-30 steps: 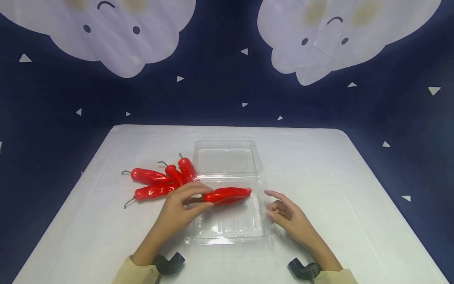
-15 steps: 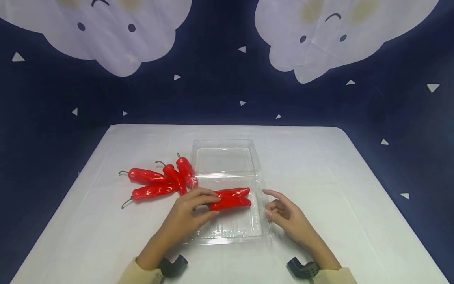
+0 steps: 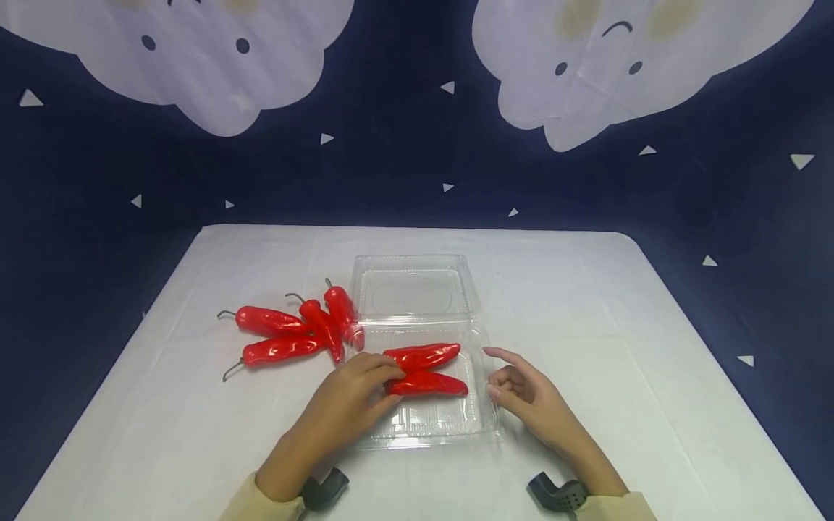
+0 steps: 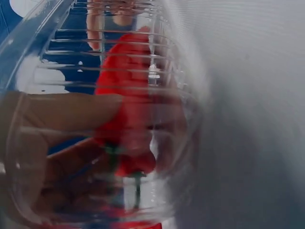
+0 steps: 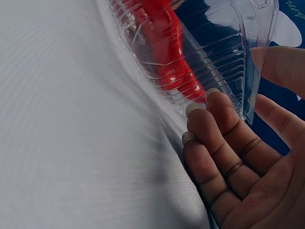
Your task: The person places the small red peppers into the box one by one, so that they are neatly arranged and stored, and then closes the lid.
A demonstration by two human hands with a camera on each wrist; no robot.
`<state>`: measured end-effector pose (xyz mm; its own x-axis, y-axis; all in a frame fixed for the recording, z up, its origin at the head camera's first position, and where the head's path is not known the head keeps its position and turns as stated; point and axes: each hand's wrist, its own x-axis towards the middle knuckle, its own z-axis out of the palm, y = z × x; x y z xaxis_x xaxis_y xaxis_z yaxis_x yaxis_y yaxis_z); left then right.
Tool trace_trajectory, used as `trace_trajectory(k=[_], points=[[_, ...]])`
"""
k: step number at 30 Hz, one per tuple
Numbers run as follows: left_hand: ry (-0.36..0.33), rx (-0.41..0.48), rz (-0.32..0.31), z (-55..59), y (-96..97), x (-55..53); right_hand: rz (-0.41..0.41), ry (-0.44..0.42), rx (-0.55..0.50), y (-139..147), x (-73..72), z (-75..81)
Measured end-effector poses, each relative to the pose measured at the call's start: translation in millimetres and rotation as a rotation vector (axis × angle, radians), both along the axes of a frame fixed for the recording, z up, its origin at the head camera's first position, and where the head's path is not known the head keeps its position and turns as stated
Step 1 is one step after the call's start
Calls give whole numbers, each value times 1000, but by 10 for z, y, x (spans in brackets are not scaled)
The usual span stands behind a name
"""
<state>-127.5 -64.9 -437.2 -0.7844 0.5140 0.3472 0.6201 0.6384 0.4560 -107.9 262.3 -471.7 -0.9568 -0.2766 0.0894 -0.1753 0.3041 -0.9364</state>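
At the left of the white table (image 3: 150, 434), four red peppers (image 3: 287, 327) lie fanned with stems outward, the rightmost one reaching the left edge of a clear plastic container (image 3: 430, 442). Your left hand (image 3: 352, 394) bends over that edge, thumb and fingers close together, pinching the stem end of the nearer pepper (image 3: 433, 385), which lies inside the container, pointing right. Just behind it, also inside, is the farther pepper (image 3: 430, 355). Beyond them the lid (image 3: 413, 286) stands open. At the container's right edge, your right hand (image 3: 531, 398) holds nothing, index finger extended, other fingers loosely curled; whether it touches the rim, you cannot tell.
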Motion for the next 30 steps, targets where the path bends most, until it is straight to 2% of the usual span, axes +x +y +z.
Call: trace_trajectory(k=[3,7,20,24,26,28,30], points=[[-4,-55,10,20,16,-5,-4,-3,6,-4,1,-2],[-8,-71,13,23,24,-13,-4,-6,6,-9,-2,-9],[-52,52,-24,58,-62,-25,-3,-9,13,2,0,-30],[-37,91,12,130,-203,-38,10,6,-4,14,-5,-31],[2,121,43,167,-329,-52,18,12,-9,15,-8,-29],[44,146,97,201,-490,-69,23,15,-8,15,-11,-25],[63,167,179,219,-681,-81,24,17,-6,17,-13,-19]])
